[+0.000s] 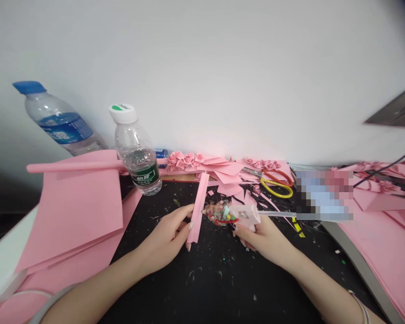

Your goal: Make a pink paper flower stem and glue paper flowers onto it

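My left hand (172, 231) grips a long folded strip of pink paper (200, 209), which stands up at a slant with its lower end between the fingers. My right hand (259, 236) is wrapped round a pale pink glue gun (248, 214). A white stick comes out of its rear end, and its front is crusted with brownish, coloured glue and bits. The gun's tip points left and is close beside the strip; whether they touch I cannot tell. Some fingers of my right hand are hidden beneath the gun.
Two plastic bottles (140, 157) (65, 123) stand at the left, near pink sheets (81, 211). Paper roses (185, 159), scraps and yellow-and-red-handled scissors (276, 184) lie along the wall. A pixelated area and more pink paper (388, 252) are at the right.
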Motion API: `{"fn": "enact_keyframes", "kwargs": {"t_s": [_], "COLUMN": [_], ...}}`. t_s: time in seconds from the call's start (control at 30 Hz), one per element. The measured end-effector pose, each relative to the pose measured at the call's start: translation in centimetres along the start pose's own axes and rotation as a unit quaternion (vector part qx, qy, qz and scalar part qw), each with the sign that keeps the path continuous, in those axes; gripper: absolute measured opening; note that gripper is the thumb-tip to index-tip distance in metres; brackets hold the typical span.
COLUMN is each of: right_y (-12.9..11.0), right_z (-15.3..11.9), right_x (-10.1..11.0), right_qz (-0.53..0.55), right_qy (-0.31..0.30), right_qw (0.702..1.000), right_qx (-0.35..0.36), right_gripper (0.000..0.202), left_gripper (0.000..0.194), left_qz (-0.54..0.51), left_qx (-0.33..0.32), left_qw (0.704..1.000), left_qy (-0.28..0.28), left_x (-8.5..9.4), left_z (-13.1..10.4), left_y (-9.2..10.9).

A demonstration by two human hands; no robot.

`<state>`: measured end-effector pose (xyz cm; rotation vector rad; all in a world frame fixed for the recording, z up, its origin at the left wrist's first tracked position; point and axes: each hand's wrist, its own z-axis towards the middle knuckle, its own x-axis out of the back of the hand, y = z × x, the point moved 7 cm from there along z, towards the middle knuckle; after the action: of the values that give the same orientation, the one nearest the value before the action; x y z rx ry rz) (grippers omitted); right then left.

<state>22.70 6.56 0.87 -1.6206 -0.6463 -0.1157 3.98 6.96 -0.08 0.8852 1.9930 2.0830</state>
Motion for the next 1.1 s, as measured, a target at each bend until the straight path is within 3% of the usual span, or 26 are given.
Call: {"fn": "enact_keyframes", "kwargs": {"t_s": [1.1], "right_y": [-0.9], "right_z": [-0.5], "right_x": [-1.3], "right_qz": [-0.027], "right_qy": [-0.087], "right_qw": [0.996], "right_qx": [-0.005], "right_gripper": [0.004], "left_gripper": [0.036], "left_qz": [-0.007], "left_qx": [0.015], "left_qw": [1.000], "left_qy": [0.024], "left_x": [0.4], "left_z": [0.2], "left_y": [0.2]}}
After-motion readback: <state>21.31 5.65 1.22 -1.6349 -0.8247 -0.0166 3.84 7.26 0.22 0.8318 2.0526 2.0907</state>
